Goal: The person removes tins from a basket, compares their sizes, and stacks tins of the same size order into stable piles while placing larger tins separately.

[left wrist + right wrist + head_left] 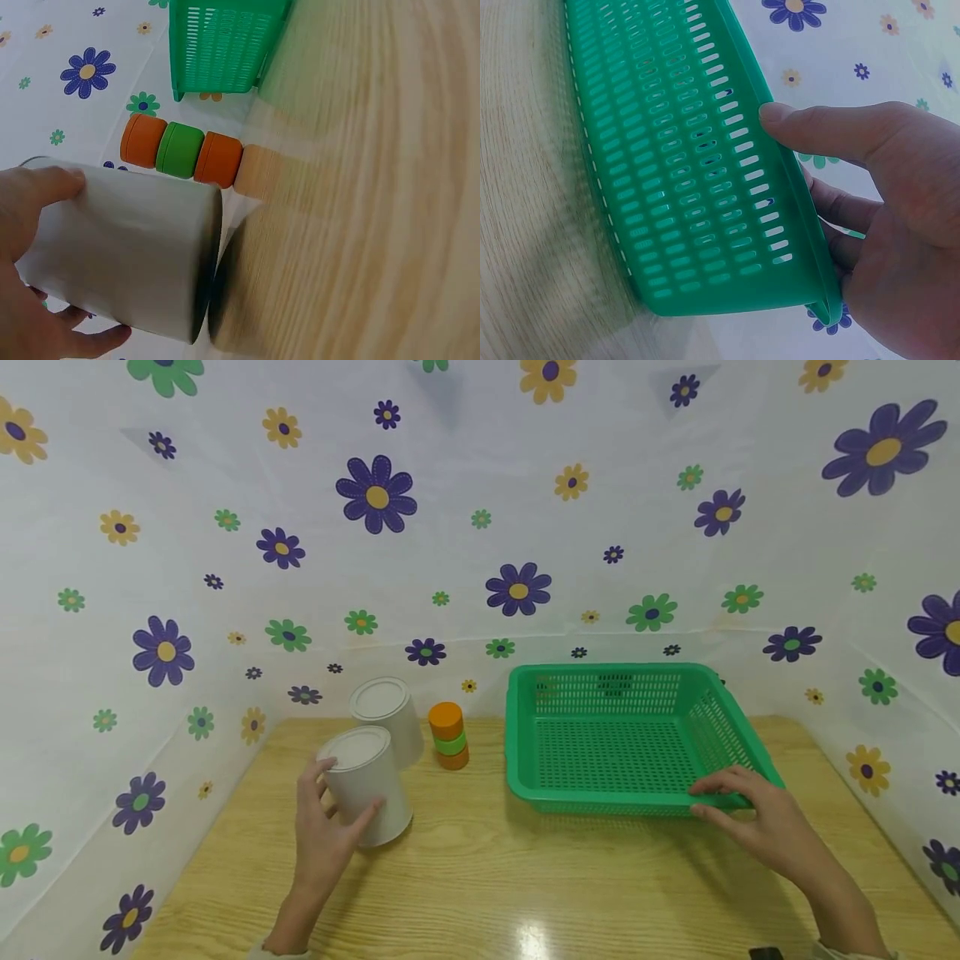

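Observation:
My left hand [324,827] holds the nearer of two white lidded cans [371,802], its thumb and fingers spread round the sides. In the left wrist view this can [127,247] has its base close to the wooden table; whether it touches is hard to tell. Just behind it stands the second white can [405,727], partly hidden. My right hand [772,822] pinches the rim of a green plastic basket [600,803] at its near right corner. The thumb lies outside the rim in the right wrist view, the other fingers over the inner side.
A short stack of orange and green round containers [450,743] stands between the cans and the basket. The wooden table [525,877] meets a flower-printed white sheet [465,543] at the back and sides. A small dark object [765,953] shows at the bottom edge.

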The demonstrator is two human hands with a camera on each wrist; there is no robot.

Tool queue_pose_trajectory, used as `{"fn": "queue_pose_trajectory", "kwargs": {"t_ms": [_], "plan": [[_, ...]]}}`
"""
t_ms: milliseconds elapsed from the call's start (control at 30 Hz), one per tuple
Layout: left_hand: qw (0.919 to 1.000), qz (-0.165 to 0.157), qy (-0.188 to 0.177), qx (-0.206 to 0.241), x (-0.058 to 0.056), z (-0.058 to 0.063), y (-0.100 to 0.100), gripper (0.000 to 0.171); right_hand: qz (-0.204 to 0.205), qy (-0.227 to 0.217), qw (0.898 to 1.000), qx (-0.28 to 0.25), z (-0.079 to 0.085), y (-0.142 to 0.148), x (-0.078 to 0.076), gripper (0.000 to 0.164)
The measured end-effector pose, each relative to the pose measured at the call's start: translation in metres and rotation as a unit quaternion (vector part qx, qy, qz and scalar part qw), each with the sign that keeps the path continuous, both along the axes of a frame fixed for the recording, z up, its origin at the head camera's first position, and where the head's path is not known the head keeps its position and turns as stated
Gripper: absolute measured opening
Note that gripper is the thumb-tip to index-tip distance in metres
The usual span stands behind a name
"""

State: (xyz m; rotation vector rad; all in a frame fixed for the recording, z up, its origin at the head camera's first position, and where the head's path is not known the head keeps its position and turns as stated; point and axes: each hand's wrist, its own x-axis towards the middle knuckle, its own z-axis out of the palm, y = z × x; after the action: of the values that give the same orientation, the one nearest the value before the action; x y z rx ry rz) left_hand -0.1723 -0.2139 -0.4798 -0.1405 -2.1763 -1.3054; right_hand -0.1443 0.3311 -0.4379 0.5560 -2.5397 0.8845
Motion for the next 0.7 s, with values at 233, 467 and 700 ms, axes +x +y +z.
{"fn": "queue_pose_trajectory", "kwargs": {"t_ms": [233,467,700], "plan": [[0.999,-0.003,0.045,-0.006,-0.005,-0.003,-0.008,0.064,0.002,-0.002,1.0,-0.002,0.001,0.001,0.0,0.032],[0.9988,-0.012,0.047,0.003,-0.005,-0.004,-0.011,0.061,0.003,0.002,1.0,-0.005,0.001,0.001,0.0,0.031],[0.9984,-0.01,0.054,0.011,-0.003,-0.001,-0.009,0.063,0.013,0.006,1.0,-0.009,0.0,-0.001,0.0,0.033]]}}
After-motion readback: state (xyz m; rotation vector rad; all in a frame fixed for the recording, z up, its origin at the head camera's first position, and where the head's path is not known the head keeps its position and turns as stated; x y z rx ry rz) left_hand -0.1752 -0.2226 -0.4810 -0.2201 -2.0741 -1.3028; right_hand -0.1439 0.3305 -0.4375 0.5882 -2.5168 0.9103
